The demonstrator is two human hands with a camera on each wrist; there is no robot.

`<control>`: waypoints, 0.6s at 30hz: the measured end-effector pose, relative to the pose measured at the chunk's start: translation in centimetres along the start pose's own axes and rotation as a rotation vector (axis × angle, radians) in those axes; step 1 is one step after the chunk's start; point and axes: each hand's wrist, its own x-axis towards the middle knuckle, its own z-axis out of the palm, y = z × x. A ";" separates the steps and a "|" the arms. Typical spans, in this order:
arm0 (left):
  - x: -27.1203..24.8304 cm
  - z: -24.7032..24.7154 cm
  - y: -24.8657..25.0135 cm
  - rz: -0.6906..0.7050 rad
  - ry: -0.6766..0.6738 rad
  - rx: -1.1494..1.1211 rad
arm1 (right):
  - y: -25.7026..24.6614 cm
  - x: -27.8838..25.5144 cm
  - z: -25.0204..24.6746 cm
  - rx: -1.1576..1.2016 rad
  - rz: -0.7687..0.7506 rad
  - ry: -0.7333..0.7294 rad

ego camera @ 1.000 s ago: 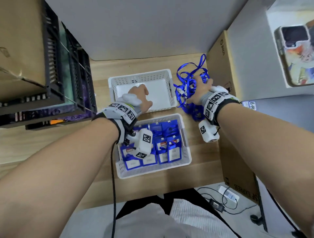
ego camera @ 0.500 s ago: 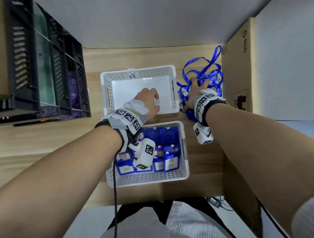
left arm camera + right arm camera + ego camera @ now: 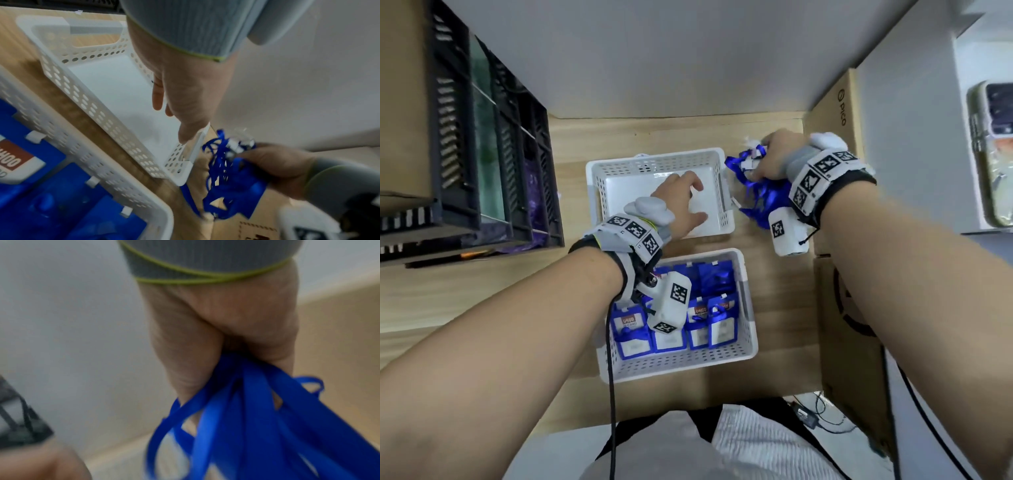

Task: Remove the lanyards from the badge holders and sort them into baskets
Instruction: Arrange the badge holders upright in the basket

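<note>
The far white basket (image 3: 654,158) is empty. My left hand (image 3: 683,202) hovers inside it with straight, relaxed fingers and holds nothing; the left wrist view shows that left hand (image 3: 185,100) pointing down along the basket's wall (image 3: 86,104). My right hand (image 3: 770,161) grips a bunched tangle of blue lanyards (image 3: 763,197) just right of that basket, above the table. In the right wrist view the lanyards (image 3: 257,418) hang in loops from my fist (image 3: 216,331). The near white basket (image 3: 748,308) holds several blue badge holders (image 3: 719,329).
Black crates (image 3: 465,154) stand along the left side of the wooden table (image 3: 571,274). A cardboard box (image 3: 839,137) walls the right side, with a phone (image 3: 993,154) on a shelf beyond. Cables (image 3: 818,411) lie on the floor by the front edge.
My right hand has gathered the loose lanyards, spread on the table before, into one bunch and lifted them. My left hand has stayed over the far basket.
</note>
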 end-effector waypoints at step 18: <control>-5.5 -9.8 -0.9 -0.013 0.388 -0.562 | -13.6 -14.5 -8.6 0.823 -0.695 -0.058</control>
